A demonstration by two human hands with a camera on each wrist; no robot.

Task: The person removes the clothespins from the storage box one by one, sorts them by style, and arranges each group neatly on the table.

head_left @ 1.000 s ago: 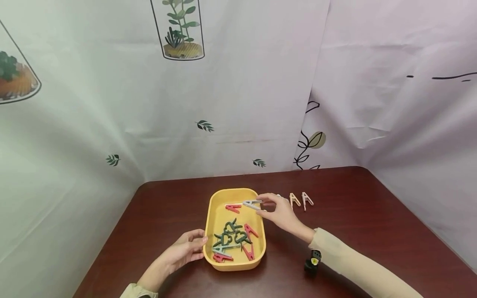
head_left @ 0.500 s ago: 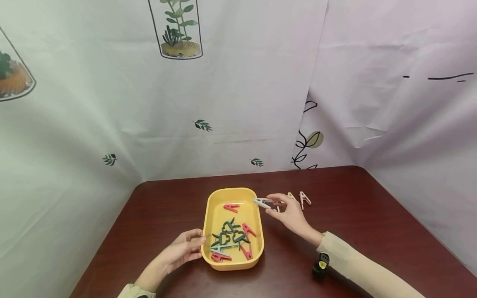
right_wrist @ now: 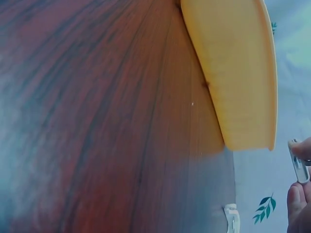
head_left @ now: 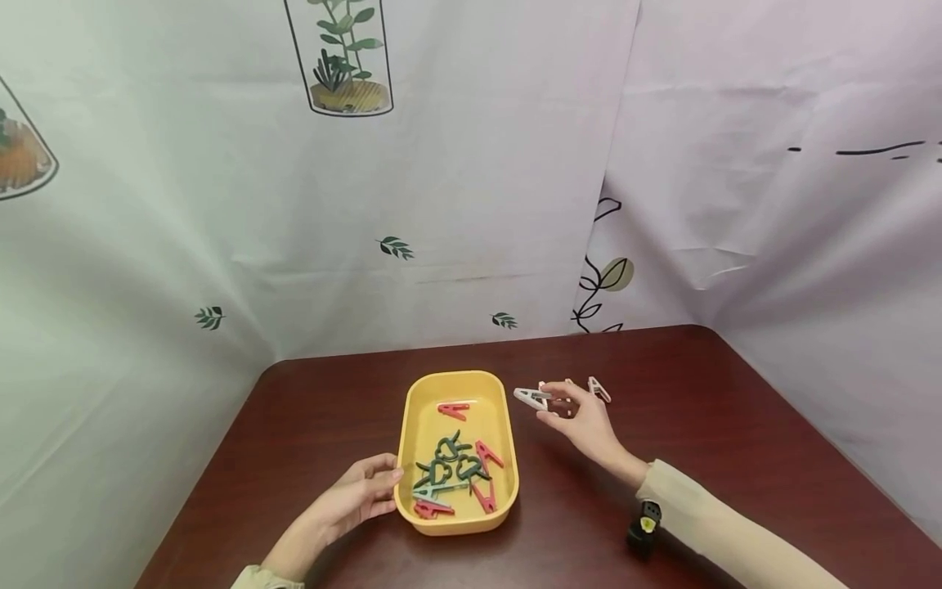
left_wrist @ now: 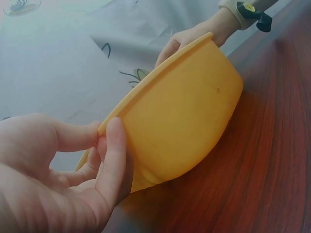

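Observation:
My left hand [head_left: 361, 493] grips the near-left side of a yellow tray [left_wrist: 180, 111], its thumb at the rim and fingers against the outer wall. Inside lie red clothespins [head_left: 454, 410], dark green clips [head_left: 469, 468] and a pale blue-green clothespin [head_left: 430, 493]. Just beyond the tray's right rim, my right hand [head_left: 585, 417] pinches a whitish-grey clothespin [head_left: 530, 398] between thumb and fingers, above the table. At the edge of the right wrist view, part of this clothespin [right_wrist: 299, 165] shows between the fingertips.
A pale pinkish clothespin [head_left: 598, 389] lies on the dark red-brown table [head_left: 324, 417] behind my right hand, which covers others there. In the right wrist view a white clothespin [right_wrist: 233, 219] is on the table. Hanging cloth [head_left: 441, 180] encloses the back and sides.
My right hand has moved right with the whitish-grey clothespin, from over the tray's far-right part to outside its rim. My left hand stays at the tray, whose contents look unchanged.

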